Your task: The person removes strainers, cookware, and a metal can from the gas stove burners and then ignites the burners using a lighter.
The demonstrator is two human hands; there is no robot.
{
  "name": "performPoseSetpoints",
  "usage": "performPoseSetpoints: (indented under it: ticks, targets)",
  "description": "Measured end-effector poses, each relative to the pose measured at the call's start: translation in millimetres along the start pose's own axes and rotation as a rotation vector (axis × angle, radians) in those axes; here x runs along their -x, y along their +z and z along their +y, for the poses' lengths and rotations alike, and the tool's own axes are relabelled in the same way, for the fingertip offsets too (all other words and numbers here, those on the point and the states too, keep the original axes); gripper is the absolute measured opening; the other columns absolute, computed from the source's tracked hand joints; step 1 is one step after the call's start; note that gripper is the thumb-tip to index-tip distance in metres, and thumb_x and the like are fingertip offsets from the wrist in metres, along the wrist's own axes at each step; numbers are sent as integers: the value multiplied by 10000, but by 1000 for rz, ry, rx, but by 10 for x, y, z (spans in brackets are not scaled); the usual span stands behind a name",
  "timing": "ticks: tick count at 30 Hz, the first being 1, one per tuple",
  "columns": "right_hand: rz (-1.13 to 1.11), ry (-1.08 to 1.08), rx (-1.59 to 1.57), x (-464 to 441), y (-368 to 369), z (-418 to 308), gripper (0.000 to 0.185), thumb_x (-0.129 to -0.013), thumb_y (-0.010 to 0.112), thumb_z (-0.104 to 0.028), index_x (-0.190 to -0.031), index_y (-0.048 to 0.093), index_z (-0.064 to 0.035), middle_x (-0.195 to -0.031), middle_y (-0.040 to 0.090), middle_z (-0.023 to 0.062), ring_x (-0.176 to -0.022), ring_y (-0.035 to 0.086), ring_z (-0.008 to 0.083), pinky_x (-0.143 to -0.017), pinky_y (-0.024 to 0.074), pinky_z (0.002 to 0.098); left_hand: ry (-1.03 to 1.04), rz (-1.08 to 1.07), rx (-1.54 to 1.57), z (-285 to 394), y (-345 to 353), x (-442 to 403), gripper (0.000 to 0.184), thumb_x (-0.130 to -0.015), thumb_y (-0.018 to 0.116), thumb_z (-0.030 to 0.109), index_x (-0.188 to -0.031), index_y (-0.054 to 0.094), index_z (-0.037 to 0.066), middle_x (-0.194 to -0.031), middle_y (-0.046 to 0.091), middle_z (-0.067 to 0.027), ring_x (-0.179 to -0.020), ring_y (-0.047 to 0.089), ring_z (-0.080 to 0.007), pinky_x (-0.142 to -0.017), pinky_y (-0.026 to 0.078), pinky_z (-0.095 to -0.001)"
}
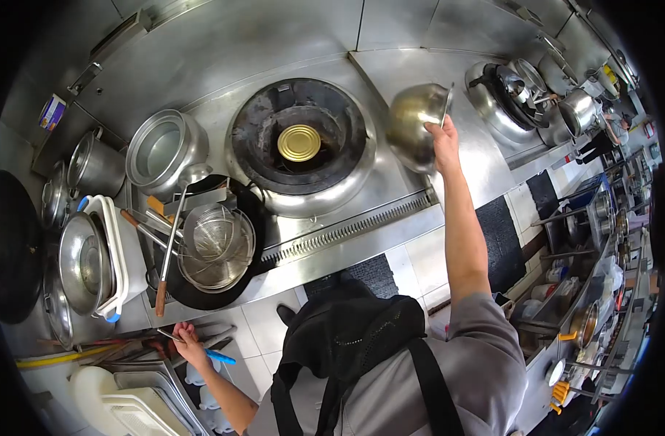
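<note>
My right hand (445, 145) is stretched out over the steel counter and grips the rim of a metal bowl (414, 127). The bowl is tipped on its side, its rounded outside facing left. My left hand (191, 346), low beside the counter's front edge, is closed round a slim tool with a blue handle (220, 357). A thin metal end of that tool sticks out to the left; its exact kind does not show. Between the hands is a round wok burner (299, 182), with a gold-coloured tin lid or can (299, 143) at its centre.
A black wok (252, 280) holding strainers (216, 247) and a ladle (176, 243) stands left of the burner. Behind it is a metal pot (165, 149). Metal bowls (84, 261) lean at far left. Another burner with pans (503, 98) stands right. Shelves (565, 298) line the right side.
</note>
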State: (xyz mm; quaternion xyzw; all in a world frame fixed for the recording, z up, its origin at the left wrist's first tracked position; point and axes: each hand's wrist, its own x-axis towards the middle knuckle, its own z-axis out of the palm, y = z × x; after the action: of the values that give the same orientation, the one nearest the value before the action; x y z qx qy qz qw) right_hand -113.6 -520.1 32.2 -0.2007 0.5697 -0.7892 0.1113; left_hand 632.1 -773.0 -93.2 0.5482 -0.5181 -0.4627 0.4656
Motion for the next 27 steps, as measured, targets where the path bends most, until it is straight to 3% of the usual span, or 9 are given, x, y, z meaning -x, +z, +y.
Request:
performPoseSetpoints:
  ticks: [5,6,8,10,14,16,18,20,27]
  targets:
    - [118,-277,1250,-176,-1034,526,469,-902,567,-255,-1284,530,14,-1216,612,259,-1160,550,402,-1000,397,422,43,-16,27,-176,110,113,340,-1043,478,198,-1242,516,-74,-1168,607,-169,-1029,613,-206,-926,514,-334]
    - [61,-357,1276,-245,-1341,760,468,-904,573,-294,-1266,534,0,-1196,606,283,-1158,556,415,-958,414,468,62,3,-26,-128,140,159,345,-1040,483,203,-1243,528,-73,-1185,601,-175,-1067,606,-222,-943,513,-349]
    - [-109,120,1303,-94,-1046,329,359,-903,573,-282,-1091,567,24,-1010,615,288,-942,586,444,-820,436,508,126,81,-86,195,296,361,331,-1032,497,196,-1223,550,-69,-1187,603,-163,-1071,607,-222,-937,517,-347]
    - [-184,-240,1241,-235,-1497,828,284,-883,573,-225,-1014,573,27,-882,619,245,-808,578,407,-726,438,491,163,150,-172,346,269,374,289,-1024,510,169,-1198,564,-55,-1141,626,-144,-1031,626,-196,-890,531,-328]
    - [-421,-397,1358,-316,-1728,1158,276,-878,569,-158,-1098,558,10,-950,641,246,-877,625,405,-761,464,479,154,331,-77,462,66,459,272,-1025,507,179,-1179,571,-36,-1078,648,-120,-978,647,-182,-855,533,-318]
    - [-527,-113,1457,-226,-1526,961,352,-892,594,-197,-1171,560,15,-1000,653,256,-919,638,410,-794,478,478,122,377,-102,476,-103,540,306,-1033,496,225,-1223,554,-7,-1095,666,-100,-964,647,-144,-747,521,-278]
    - [-508,-151,1333,-306,-1585,998,446,-889,621,-231,-1250,549,21,-1064,653,251,-966,629,414,-858,480,487,-65,498,-86,797,-144,695,353,-1024,493,330,-1238,570,59,-1111,680,-53,-957,666,-111,-491,416,-230]
    - [-507,-318,1686,-562,-1742,1118,531,-879,644,-264,-1318,522,7,-1162,630,242,-1043,604,415,-917,475,493,-101,549,-40,780,-345,728,357,-1022,494,339,-1227,573,58,-1122,684,-58,-953,675,-116,-490,404,-223]
    - [-463,-500,1570,-118,277,618,584,-863,702,-236,-1362,503,-5,-1302,569,225,-1236,501,389,-1047,397,450,-172,607,134,215,-981,337,332,-1011,511,360,-1187,579,87,-1093,686,-50,-918,686,-118,-497,387,-216]
